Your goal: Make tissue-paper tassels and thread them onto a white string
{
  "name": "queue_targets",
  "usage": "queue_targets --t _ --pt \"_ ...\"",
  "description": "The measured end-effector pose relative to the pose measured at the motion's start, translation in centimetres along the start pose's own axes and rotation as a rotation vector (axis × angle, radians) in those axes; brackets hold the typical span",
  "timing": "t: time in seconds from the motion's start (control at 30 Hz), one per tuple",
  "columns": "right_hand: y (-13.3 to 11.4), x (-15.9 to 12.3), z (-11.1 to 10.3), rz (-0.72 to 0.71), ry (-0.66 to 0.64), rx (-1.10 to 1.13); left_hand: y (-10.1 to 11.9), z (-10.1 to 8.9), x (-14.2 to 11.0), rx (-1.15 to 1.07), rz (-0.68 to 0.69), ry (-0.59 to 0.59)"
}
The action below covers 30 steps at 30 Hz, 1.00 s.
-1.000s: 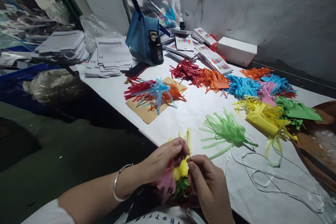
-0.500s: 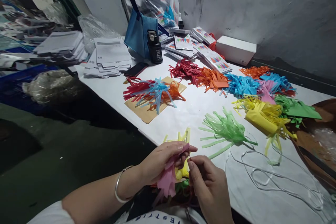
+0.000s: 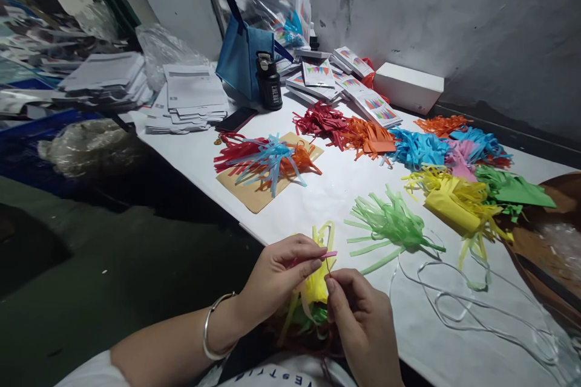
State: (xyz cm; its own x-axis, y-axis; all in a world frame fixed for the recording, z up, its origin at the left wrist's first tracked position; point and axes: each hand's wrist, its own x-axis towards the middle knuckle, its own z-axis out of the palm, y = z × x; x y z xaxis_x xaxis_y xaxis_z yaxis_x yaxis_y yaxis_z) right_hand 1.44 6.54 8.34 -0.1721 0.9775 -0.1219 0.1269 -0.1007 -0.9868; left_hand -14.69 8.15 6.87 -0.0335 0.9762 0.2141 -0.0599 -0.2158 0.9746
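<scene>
At the near table edge, my left hand (image 3: 281, 269) is closed around a pink tissue-paper tassel (image 3: 331, 254); only its rolled tip shows past the fingers. My right hand (image 3: 361, 320) pinches a thin dark strand (image 3: 328, 267) that runs up to the pink tip. Beneath both hands lie a yellow tassel (image 3: 318, 284) and a green tassel (image 3: 313, 317), partly covered by the fingers. A light green tassel (image 3: 393, 224) rests on the table to the right, beside a loose white cord (image 3: 447, 299).
Red, light blue and orange tassels (image 3: 272, 160) lie on a brown envelope (image 3: 256, 199). Fringed paper bundles (image 3: 417, 148) line the right side. Printed packs (image 3: 320, 75), a black bottle (image 3: 269, 84), a blue bag (image 3: 247, 60), a phone (image 3: 236, 120) and stacked white sheets (image 3: 195, 91) stand farther back.
My left hand has turned over; the pink fringe that hung below it is now hidden, and the rolled tip points right. My right hand stays nearly still, pinching the strand.
</scene>
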Motion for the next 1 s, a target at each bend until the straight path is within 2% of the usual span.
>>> queue_targets --t 0.33,0.47,0.6,0.7,0.87,0.93,1.0 --pt "0.0 0.2 -0.1 0.064 0.009 -0.011 -0.1 -0.1 -0.1 0.080 0.067 0.069" --pt "0.2 0.5 -0.5 0.156 -0.059 0.067 -0.2 -0.1 -0.2 0.160 0.177 0.038" --pt "0.6 1.1 -0.7 0.196 -0.094 0.180 -0.4 -0.3 -0.1 0.310 0.403 -0.075" --pt "0.9 1.4 -0.6 0.180 -0.040 0.251 -0.6 -0.7 0.0 0.436 0.549 -0.141" --pt "1.7 1.6 -0.3 0.167 -0.112 0.330 -0.8 -1.2 -0.2 0.574 0.685 -0.173" --pt "2.2 1.9 -0.2 0.118 -0.087 0.297 -0.8 -1.1 -0.3 0.616 0.705 -0.184" --pt "2.6 2.3 -0.2 0.006 -0.019 0.197 -1.0 -0.9 -0.6 0.639 0.705 -0.195"
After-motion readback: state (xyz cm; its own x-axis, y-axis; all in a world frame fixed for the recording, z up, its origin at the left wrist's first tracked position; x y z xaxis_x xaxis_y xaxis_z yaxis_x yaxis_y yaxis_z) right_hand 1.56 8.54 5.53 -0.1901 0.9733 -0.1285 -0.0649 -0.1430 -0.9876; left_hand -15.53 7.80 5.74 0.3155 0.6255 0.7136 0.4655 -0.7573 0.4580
